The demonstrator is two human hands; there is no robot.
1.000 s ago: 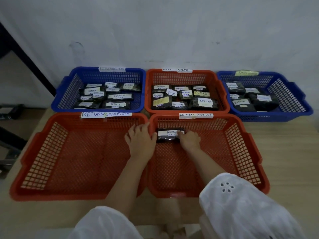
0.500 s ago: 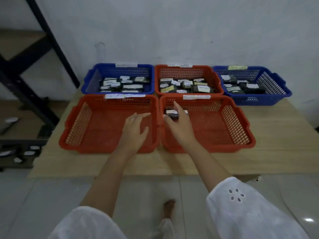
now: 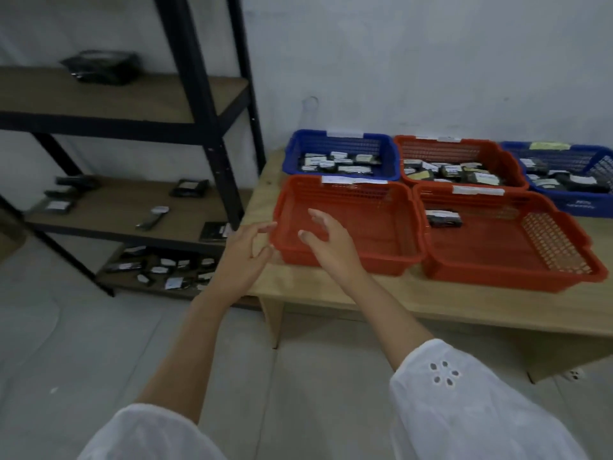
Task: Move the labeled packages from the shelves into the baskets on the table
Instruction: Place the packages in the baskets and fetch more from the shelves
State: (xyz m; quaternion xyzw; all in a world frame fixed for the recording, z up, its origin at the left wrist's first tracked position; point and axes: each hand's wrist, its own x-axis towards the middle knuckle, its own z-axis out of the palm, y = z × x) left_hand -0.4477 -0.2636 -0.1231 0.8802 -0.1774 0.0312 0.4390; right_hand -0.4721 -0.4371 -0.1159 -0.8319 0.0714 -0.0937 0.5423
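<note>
Five baskets stand on the wooden table point(image 3: 331, 293). One black labeled package point(image 3: 442, 218) lies in the front right red basket point(image 3: 517, 270). The front left red basket point(image 3: 348, 260) holds nothing. A back blue basket point(image 3: 391, 157), a back red basket point(image 3: 507, 164) and a right blue basket point(image 3: 583, 204) hold several packages. My left hand point(image 3: 243, 257) hangs open in front of the table's left corner. In front of the front left basket, my right hand point(image 3: 331, 242) is open and holds nothing. More labeled packages lie on the shelves: middle board point(image 3: 189, 188), bottom board point(image 3: 166, 265), top board point(image 3: 101, 66).
A black metal shelf rack point(image 3: 205, 104) with wooden boards stands left of the table against the white wall. Grey tiled floor point(image 3: 66, 343) spreads between me and the rack. My white sleeves fill the bottom of the view.
My right hand let go of the package in the front right basket. Both hands drew back from the baskets, and my view swung left toward the shelf rack.
</note>
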